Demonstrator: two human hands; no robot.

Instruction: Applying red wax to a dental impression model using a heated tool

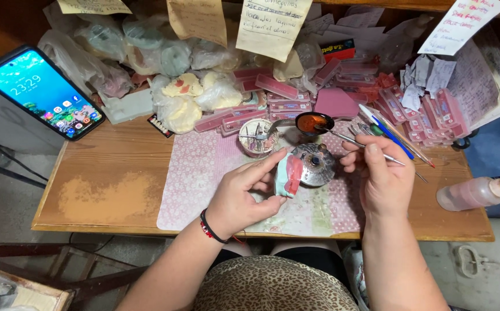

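At frame centre, the left hand (243,196) grips a pale green plaster cast with pink wax (289,174), tilted toward the thin metal spatula (358,144) that the right hand (380,177) pinches, its tip over the small round dish of orange-red wax (314,122).

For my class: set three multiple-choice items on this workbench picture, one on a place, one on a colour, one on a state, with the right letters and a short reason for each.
1. Where does the smartphone lie? A the bench's far left corner; B on the patterned mat; C beside the squeeze bottle.
2. What colours is the small block in the left hand? A black and yellow; B pale green and pink; C all white.
3. What is the right hand doing? A resting empty; B holding a thin metal tool; C gripping the phone.

A: it overhangs that corner. B: both colours show. B: the fingers pinch it.
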